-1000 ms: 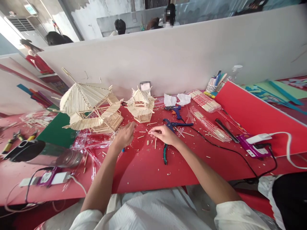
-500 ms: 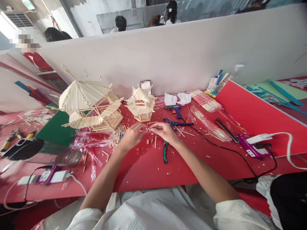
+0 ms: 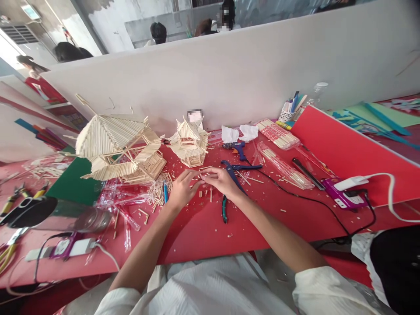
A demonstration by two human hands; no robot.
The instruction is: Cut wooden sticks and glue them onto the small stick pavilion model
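Note:
My left hand (image 3: 183, 188) and my right hand (image 3: 221, 181) meet at the fingertips above the red table. The fingers of both are pinched together; whatever lies between them is too small to make out. Just beyond them stands a small pavilion model (image 3: 189, 146) built of thin wooden sticks. A larger stick pavilion (image 3: 113, 138) with a sloping roof is to its left. Short cut stick pieces (image 3: 211, 194) lie below my fingers. Close to my right hand are blue-handled cutters (image 3: 234, 173) and a dark green tool handle (image 3: 224, 209).
A blue glue gun (image 3: 238, 148) lies behind the cutters, its cable running right. Bagged sticks (image 3: 284, 166), a purple power strip (image 3: 344, 194) and a red board (image 3: 354, 153) fill the right. A lying clear bottle (image 3: 88, 219), plastic wrappers and pliers occupy the left. A partition (image 3: 256, 74) stands behind.
The view has shifted slightly, so the table's things sit a little further left. My hands stay together at the fingertips, with only slight finger movement.

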